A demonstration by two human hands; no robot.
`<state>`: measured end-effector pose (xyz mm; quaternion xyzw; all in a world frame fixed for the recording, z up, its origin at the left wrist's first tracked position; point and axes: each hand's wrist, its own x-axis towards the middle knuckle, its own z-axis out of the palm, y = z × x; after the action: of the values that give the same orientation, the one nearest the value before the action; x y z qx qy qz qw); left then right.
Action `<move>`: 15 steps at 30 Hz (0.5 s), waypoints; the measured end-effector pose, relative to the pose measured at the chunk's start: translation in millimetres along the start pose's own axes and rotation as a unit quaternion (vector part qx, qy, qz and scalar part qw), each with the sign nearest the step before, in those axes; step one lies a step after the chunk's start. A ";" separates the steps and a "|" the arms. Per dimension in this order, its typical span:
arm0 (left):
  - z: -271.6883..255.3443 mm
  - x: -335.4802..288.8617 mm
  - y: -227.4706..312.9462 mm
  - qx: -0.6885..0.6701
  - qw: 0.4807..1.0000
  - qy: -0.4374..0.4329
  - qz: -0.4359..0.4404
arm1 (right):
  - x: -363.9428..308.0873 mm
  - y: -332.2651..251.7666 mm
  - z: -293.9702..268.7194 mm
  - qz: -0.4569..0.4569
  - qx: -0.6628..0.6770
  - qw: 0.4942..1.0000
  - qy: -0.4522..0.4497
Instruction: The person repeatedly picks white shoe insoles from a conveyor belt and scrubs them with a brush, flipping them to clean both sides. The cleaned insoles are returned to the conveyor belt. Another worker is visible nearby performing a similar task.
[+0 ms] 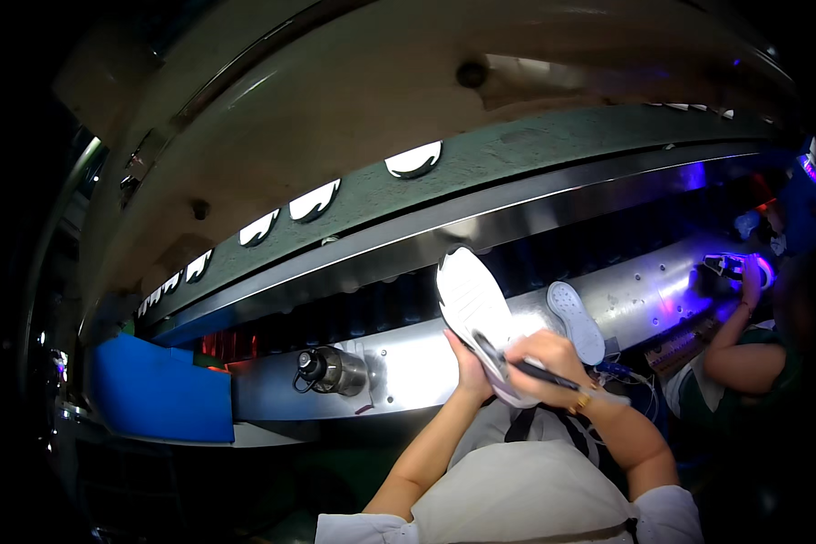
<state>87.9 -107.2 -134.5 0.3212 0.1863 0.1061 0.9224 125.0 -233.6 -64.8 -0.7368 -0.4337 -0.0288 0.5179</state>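
A white shoe sole (472, 292) with black edge trim is held up in front of me, tilted with its toe pointing away. My left hand (467, 367) grips its left side near the heel half. In my right hand (549, 355) is a dark-handled brush (553, 374), its pale handle end pointing right. The brush's dark head lies against the sole's inner face; slight blur hides its exact contact. To the right of my hands, a pale perforated sole-shaped piece (576, 322) rests on the metal ledge (408, 358).
Beyond the ledge a green conveyor belt (354, 204) carries several white-and-black soles (315, 201) under a large hood (335, 100). A metal bottle (340, 372) stands left, near a blue panel (163, 385). At right, a co-worker's arm (736, 335) reaches into purple light.
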 end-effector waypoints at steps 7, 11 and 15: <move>3.5 -21.1 7.8 -0.045 0.988 -0.089 -0.116 | -3.5 -2.3 -41.3 0.081 0.131 0.988 0.001; 18.9 -19.8 -2.1 -0.133 0.907 -0.374 -0.143 | 27.3 4.7 -40.9 0.031 0.098 0.989 0.109; 21.5 -20.8 2.5 -0.121 0.953 -0.249 -0.127 | 13.9 -14.7 -46.5 -0.039 0.155 0.986 -0.048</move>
<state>77.6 -123.7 -111.5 0.1974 -0.0239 -0.0735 0.9773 142.8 -260.5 -25.6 -0.6309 -0.4856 0.0537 0.6027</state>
